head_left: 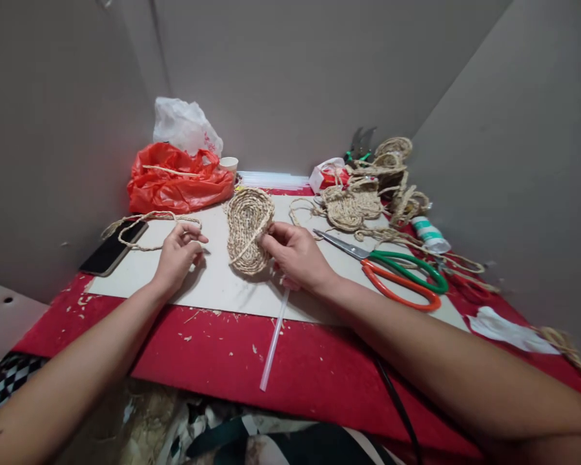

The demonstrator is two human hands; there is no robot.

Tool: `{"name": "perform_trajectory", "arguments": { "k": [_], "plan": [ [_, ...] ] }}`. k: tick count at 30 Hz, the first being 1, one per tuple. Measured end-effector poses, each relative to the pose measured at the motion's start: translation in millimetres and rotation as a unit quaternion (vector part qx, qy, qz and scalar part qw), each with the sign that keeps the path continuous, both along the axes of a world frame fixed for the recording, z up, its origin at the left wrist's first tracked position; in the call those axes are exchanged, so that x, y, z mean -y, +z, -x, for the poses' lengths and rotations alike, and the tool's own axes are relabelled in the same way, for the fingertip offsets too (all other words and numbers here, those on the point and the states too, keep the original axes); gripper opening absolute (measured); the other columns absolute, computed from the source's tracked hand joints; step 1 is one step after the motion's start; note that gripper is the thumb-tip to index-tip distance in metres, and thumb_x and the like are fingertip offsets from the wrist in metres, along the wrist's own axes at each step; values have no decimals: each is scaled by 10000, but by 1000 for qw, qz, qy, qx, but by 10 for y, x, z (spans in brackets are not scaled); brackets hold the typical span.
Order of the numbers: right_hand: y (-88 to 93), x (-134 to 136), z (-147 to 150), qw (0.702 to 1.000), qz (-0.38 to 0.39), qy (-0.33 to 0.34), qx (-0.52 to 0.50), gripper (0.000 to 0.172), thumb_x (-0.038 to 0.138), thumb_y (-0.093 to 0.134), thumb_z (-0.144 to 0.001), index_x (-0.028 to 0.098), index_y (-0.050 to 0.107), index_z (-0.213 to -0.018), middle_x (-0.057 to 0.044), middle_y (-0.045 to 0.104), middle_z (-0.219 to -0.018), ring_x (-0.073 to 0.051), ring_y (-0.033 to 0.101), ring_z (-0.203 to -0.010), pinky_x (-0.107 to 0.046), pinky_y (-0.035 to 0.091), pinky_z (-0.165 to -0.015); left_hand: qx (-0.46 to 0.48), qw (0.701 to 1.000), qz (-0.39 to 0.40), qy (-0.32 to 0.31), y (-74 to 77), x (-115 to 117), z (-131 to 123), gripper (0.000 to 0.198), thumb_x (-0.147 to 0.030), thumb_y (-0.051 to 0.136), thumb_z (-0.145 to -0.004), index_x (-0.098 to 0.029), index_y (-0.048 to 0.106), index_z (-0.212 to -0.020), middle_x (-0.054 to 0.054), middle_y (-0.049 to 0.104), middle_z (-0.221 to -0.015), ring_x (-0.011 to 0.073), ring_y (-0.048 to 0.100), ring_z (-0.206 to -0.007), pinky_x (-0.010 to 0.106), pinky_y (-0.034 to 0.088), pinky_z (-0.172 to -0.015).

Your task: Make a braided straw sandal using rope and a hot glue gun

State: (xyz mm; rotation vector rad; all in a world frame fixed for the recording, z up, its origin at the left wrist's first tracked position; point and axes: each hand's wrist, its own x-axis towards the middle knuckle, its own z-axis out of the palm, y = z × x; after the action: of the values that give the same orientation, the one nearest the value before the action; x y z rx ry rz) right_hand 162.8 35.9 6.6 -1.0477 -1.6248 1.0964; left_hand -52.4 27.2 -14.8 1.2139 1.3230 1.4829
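Observation:
A woven straw sole (244, 223), shaped like a figure eight, stands out over the white board (213, 284). My right hand (297, 255) pinches its right edge between thumb and fingers, and a strand of cord runs slantwise across its face. From below that hand a clear, pinkish stick (275, 349) sticks out toward me; whether the hand holds it too is hidden. My left hand (179, 255) is to the left of the sole, apart from it, its fingers loosely bent and spread. A loop of braided straw cord (145, 247) lies right beside its fingers.
Large scissors (368, 255) with green and orange handles lie at the right. Behind them are another woven piece (351, 206), coiled cord (392, 152) and a white-and-teal roll (430, 234). A phone (113, 248), red plastic bag (174, 184) and paper cup (229, 165) are at the left.

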Motion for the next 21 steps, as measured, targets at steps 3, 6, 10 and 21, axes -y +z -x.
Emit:
{"name": "perform_trajectory", "arguments": {
  "k": [3,6,10,21],
  "plan": [
    [5,0,-8,998,-58,6,19,205,289,528,-807,174,502,-639,30,463,-595,-87,420,-550,-217,352,-500,24,1000,7,2,5,-16,-2,376,-69,586,-561,-195,527,-911,-30,622,-770,45,445,-433,178,352,-416],
    [92,46,-12,996,-85,10,37,180,262,515,-812,187,519,-649,11,507,-615,-114,466,-597,-230,377,-531,29,999,13,9,-3,-22,1,282,-166,644,-632,-193,536,-891,-31,605,-708,54,450,-439,177,349,-415],
    [286,129,-31,991,-121,8,62,198,279,516,-832,199,535,-653,0,521,-596,-137,485,-590,-245,377,-524,-15,999,19,-27,0,-1,24,201,-306,666,-713,-174,572,-832,-37,579,-598,62,433,-423,183,334,-422],
    [604,233,-194,926,-351,-58,129,150,221,508,-864,188,509,-718,-12,567,-674,-126,468,-595,-253,353,-596,-65,964,-208,151,705,486,108,150,-303,672,-785,-176,643,-861,24,692,-823,125,619,-749,243,493,-728]
  ]
}}
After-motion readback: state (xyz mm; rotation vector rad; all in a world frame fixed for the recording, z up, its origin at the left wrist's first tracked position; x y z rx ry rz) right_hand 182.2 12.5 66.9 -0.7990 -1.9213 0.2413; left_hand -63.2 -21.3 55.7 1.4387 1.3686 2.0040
